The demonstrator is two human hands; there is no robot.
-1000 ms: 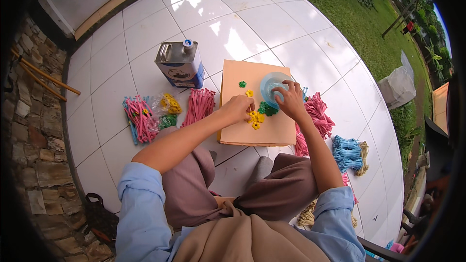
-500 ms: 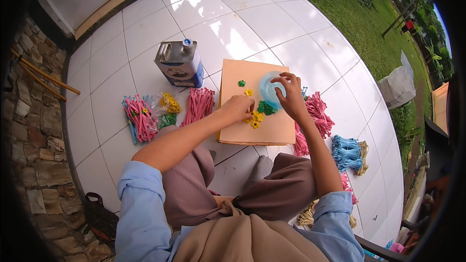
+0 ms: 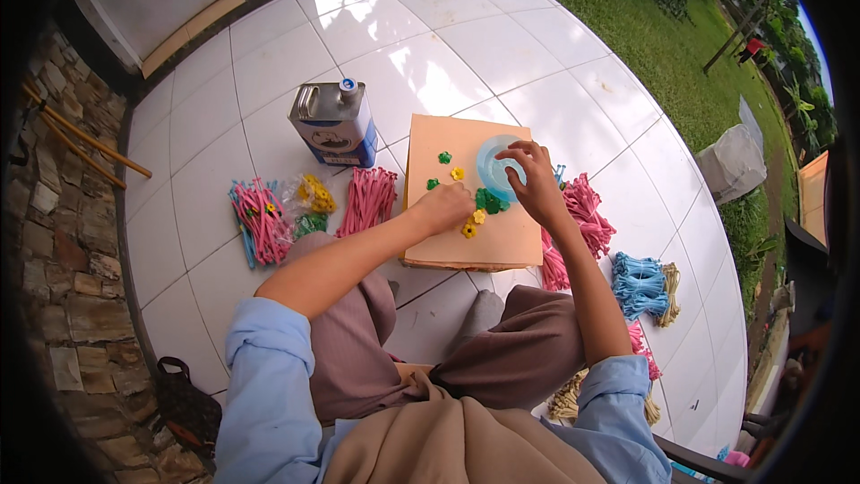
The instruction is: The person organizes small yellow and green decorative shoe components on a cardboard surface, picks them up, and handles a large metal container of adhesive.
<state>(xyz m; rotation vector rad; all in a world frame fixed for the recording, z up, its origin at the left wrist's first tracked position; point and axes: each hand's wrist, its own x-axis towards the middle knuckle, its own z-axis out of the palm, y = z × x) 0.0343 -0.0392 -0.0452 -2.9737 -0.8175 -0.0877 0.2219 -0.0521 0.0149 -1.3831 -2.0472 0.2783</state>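
Holding my left hand [image 3: 445,208] over cardboard [image 3: 506,249], I cannot tell its grip; my spread right hand [image 3: 536,183] overlaps a blue bowl [image 3: 489,162]; three plastic flowers [image 3: 444,158] lie separated, a cluster [image 3: 491,201] remains.

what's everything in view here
flat rectangular cardboard slab: one, tan, centre
round plastic dish: one, translucent blue, on slab
small flower-shaped pieces: several, green and yellow, on slab
rectangular metal can: one, blue-white, left beyond slab
thin bundled strips: several, pink, blue, beige, around slab
clear plastic bagged pieces: several, yellow and green, left
handbag: one, dark brown, lower left
plastic sack: one, white, right grass
left hand: one, over slab
right hand: one, over dish
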